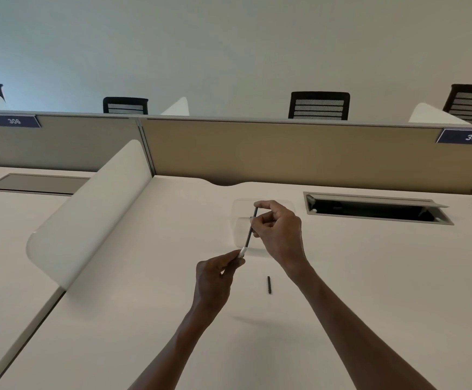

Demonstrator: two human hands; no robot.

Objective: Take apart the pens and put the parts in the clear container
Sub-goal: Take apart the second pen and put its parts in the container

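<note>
Single head-worn wide-angle view, looking forward and slightly down over the white laminate counter (341, 277) from close above, arms reaching out from the bottom edge, tan fabric partition (285, 153) and pale wall filling the upper half.

Bench (144, 319): smooth matt off-white laminate, same finish on the curved divider (88, 209). Container (239, 220) is clear glossy plastic, nearly invisible against it; pen (249, 233) looks dark matt plastic with a white plastic end, loose part (269, 284) dark matt too. Back panel (299, 153) is tan cloth in a grey metal frame, cable hatch (378, 208) brushed grey metal.
</note>
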